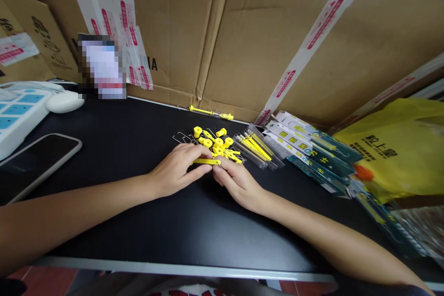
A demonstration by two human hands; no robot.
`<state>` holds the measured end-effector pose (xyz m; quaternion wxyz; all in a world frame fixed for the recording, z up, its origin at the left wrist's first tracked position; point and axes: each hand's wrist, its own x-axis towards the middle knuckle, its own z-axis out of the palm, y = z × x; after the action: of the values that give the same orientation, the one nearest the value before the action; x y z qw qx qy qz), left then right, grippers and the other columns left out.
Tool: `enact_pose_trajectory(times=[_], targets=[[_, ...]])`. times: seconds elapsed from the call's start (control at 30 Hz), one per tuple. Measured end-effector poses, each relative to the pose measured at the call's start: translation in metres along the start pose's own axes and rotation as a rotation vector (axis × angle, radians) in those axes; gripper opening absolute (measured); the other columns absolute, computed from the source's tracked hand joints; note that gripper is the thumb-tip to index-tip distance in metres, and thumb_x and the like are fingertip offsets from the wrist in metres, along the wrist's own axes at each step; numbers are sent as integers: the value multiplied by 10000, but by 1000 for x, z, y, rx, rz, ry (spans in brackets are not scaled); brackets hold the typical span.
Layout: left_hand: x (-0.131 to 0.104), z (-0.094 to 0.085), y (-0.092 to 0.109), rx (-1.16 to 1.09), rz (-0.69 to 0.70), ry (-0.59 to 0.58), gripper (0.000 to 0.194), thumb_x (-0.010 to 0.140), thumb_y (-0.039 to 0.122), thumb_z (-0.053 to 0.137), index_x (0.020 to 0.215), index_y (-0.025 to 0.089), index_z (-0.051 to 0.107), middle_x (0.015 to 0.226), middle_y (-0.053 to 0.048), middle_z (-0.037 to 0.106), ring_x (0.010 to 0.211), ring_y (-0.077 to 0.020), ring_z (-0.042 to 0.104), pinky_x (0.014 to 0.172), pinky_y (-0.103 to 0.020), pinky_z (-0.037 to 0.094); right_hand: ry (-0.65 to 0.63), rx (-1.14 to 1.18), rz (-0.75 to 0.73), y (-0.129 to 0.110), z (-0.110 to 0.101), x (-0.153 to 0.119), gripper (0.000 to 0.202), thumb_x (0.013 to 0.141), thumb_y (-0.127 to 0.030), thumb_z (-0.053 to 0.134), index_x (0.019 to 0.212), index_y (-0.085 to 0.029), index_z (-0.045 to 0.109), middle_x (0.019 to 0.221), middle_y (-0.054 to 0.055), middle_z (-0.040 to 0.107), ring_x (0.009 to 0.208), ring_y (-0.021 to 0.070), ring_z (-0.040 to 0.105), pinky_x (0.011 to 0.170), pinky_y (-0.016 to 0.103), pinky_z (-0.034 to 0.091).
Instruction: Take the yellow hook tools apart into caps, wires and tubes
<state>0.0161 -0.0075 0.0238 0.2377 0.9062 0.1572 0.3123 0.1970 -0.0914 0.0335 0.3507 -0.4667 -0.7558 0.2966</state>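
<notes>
My left hand (182, 166) is closed round a slim yellow plastic strip (204, 162), thumb below and fingers above. At the strip's right end, my right hand (237, 182) pinches with thumb and forefinger; any small part between those fingertips is hidden. Just beyond the hands lies a pile of yellow plastic caps (219, 143) mixed with small springs and clips. Bent wire hooks (182, 138) stick out on the pile's left. To its right rest clear plastic tubes (249, 152) and several more yellow strips (258, 145).
An assembled spring scale (211, 112) lies along the back edge against cardboard boxes (173, 23). Printed product boxes (312, 152) and a yellow bag (385, 148) stand right. A phone (38, 162), a power strip (21, 115) and a white rounded object (64, 101) lie left on the black table (166, 226).
</notes>
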Motion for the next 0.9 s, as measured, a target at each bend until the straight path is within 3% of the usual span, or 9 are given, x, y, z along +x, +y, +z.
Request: enact_pose_trajectory(times=[0.2, 0.33, 0.47, 0.63, 0.9], targets=[[0, 1, 3, -47, -37, -18, 157, 946, 284, 382, 943, 182, 500, 853, 7, 582, 790, -116, 568, 732, -222, 423, 3, -5, 11, -3, 1, -1, 177, 946, -315, 396, 881, -206, 518, 772, 8, 517, 703, 134, 481, 680, 264, 388], [1, -1, 0, 8, -108, 39, 162, 948, 297, 371, 959, 184, 486, 863, 3, 586, 770, -117, 568, 704, -222, 417, 76, 125, 87, 0, 5, -2, 172, 923, -363, 448, 875, -203, 488, 699, -17, 461, 603, 106, 416, 573, 237, 365], [0, -1, -2, 38, -111, 31, 183, 945, 304, 365, 1021, 189, 486, 884, -6, 605, 759, -120, 579, 702, -223, 423, 95, 360, 177, 4, 13, -3, 249, 909, -443, 451, 836, -206, 445, 602, -48, 409, 501, 83, 357, 447, 200, 304], [-1, 0, -1, 64, -117, 21, 187, 939, 305, 377, 998, 183, 506, 881, -6, 615, 755, -117, 589, 709, -220, 429, 152, 477, 231, 7, 19, -2, 273, 914, -459, 431, 832, -200, 457, 555, -67, 403, 451, 59, 324, 392, 163, 257], [-2, -2, -2, 94, 70, 43, 193, 937, 294, 397, 948, 183, 555, 844, -6, 628, 722, -97, 593, 679, -192, 438, 268, 731, 272, 11, 15, 4, 269, 895, -458, 453, 780, -233, 362, 522, -95, 427, 365, 50, 280, 303, 129, 210]])
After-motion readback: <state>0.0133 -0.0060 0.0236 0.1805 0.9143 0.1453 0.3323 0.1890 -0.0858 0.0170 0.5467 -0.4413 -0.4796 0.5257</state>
